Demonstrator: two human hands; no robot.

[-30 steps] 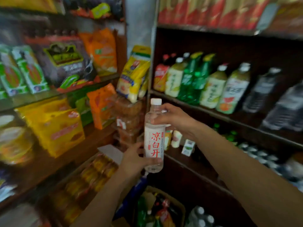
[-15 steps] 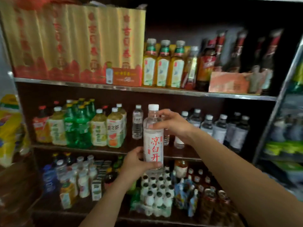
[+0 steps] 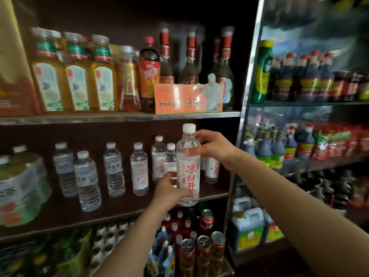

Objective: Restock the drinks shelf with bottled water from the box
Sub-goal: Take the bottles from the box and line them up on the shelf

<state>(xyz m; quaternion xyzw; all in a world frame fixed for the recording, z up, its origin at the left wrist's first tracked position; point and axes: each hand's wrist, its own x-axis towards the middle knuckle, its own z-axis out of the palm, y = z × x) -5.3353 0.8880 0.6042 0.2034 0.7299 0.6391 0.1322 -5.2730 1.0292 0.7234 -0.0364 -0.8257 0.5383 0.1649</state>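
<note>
You hold one clear plastic water bottle with red lettering (image 3: 188, 166) upright before the dark middle shelf (image 3: 119, 214), left hand (image 3: 169, 190) curled round its base, right hand (image 3: 213, 146) pinching its shoulder; several bottles stand there already, and this one is not yet placed.

Head camera faces the drinks shelf (image 3: 119, 118) closely.

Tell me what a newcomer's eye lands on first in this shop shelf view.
First, the clear plastic water bottle with a white cap and red characters, held upright at the centre before the middle shelf: the left hand grips its base, the right hand its shoulder. Behind it stands a row of clear water bottles on that dark shelf. Above, on the upper shelf, an orange price card leans before dark bottles.
</note>
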